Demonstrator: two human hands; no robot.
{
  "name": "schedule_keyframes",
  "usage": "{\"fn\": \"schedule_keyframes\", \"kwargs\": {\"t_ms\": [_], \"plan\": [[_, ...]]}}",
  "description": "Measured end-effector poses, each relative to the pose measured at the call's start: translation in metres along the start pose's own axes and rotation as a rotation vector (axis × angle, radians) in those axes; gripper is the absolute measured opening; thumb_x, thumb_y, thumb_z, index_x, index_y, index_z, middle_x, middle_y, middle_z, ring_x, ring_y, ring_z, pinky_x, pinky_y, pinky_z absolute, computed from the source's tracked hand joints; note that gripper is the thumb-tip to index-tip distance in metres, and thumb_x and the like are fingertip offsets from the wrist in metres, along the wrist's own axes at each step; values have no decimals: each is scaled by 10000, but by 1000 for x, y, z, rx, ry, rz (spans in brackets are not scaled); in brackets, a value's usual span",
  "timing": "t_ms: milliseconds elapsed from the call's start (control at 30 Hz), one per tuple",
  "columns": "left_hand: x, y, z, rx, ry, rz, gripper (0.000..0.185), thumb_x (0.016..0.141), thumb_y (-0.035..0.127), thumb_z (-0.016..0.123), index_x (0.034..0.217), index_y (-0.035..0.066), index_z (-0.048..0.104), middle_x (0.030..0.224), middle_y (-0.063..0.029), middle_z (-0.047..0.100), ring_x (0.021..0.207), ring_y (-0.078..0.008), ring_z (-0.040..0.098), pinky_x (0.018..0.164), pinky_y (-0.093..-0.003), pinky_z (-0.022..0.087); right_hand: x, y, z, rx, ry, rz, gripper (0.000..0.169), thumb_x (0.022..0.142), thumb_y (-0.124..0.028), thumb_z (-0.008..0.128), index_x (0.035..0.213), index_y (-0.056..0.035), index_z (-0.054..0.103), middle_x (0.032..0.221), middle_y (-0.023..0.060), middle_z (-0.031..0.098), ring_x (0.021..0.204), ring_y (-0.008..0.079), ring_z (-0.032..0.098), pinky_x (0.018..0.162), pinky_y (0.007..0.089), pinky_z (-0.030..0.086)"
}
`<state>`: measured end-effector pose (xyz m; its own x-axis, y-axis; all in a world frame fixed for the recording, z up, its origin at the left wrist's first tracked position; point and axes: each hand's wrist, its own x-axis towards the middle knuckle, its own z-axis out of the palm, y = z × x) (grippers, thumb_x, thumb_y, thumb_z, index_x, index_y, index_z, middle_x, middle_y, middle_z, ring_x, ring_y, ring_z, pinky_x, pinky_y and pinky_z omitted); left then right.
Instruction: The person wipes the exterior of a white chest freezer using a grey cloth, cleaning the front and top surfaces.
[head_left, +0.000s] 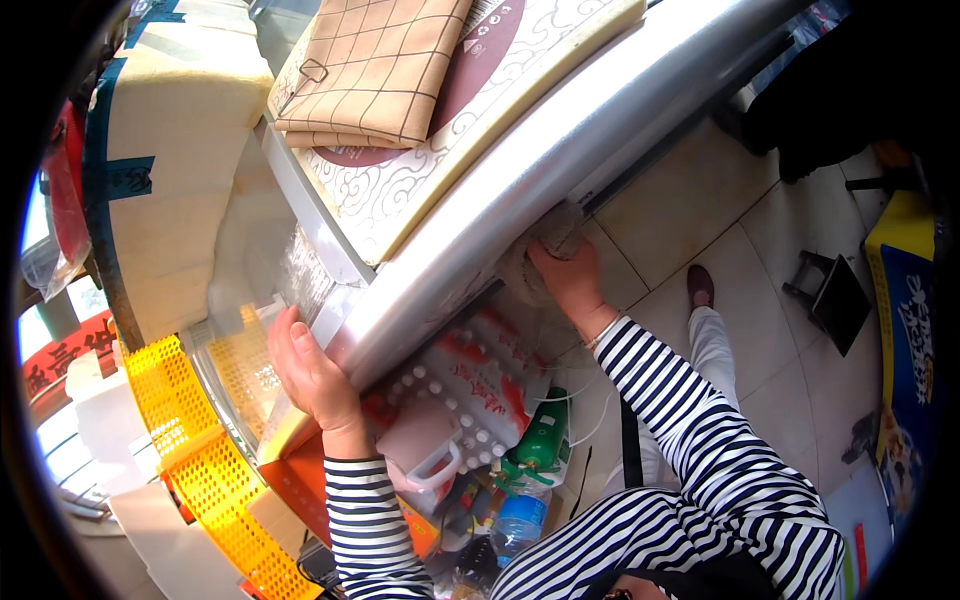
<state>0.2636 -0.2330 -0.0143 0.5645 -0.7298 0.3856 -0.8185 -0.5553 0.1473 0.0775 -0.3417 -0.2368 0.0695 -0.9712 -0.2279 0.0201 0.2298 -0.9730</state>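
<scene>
My right hand (568, 276) grips a grey cloth (561, 227) against the lower front side of what looks like a chest freezer with a thick silver rim (517, 169). Part of the cloth is hidden under the fingers. At the near left corner of that rim is my left hand (319, 371), fingers extended and holding nothing. Its fingertips are beside a grey frame (319, 202) and a clear panel with a frosty patch (307, 262); whether they touch is hard to tell.
On top lie a cloud-patterned board (390, 195) and a folded checked cloth (375, 75). A foam box (172, 172) and yellow perforated baskets (217, 480) stand left. Below are a green bottle (544, 435), a water bottle (519, 521) and packages (480, 382). A small black stool (836, 300) is on the floor.
</scene>
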Motion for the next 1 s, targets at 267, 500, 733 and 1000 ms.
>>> {"fn": "schedule_keyframes", "kwargs": {"t_ms": [267,500,733,1000], "plan": [[9,1,2,-9,-5,26,396,943,292,385,1048,-34,584,1119,-187,569,1073,-332,495,965,-394,347,33,1,-12,173,37,81,399,710,-222,698,986,46,594,894,176,658,832,273,639,741,331,488],[2,2,-1,16,15,25,390,941,294,393,1049,-26,587,1108,-185,574,1079,-330,493,966,-389,347,1,-76,-12,-74,55,-349,331,665,-220,747,860,-3,592,762,159,619,727,304,615,639,335,494],[3,0,0,-38,-10,-3,406,946,304,381,1057,-29,585,1113,-180,570,1075,-322,494,961,-384,352,-66,-16,50,-335,-616,-269,318,750,-366,630,863,-70,623,845,155,633,785,358,609,664,417,504],[4,-3,0,-19,-4,18,387,938,288,391,1048,-25,590,1111,-182,574,1075,-330,495,961,-389,352,18,58,-4,-505,-155,99,445,701,-378,675,935,-3,619,896,232,632,849,367,615,738,413,497]]}}
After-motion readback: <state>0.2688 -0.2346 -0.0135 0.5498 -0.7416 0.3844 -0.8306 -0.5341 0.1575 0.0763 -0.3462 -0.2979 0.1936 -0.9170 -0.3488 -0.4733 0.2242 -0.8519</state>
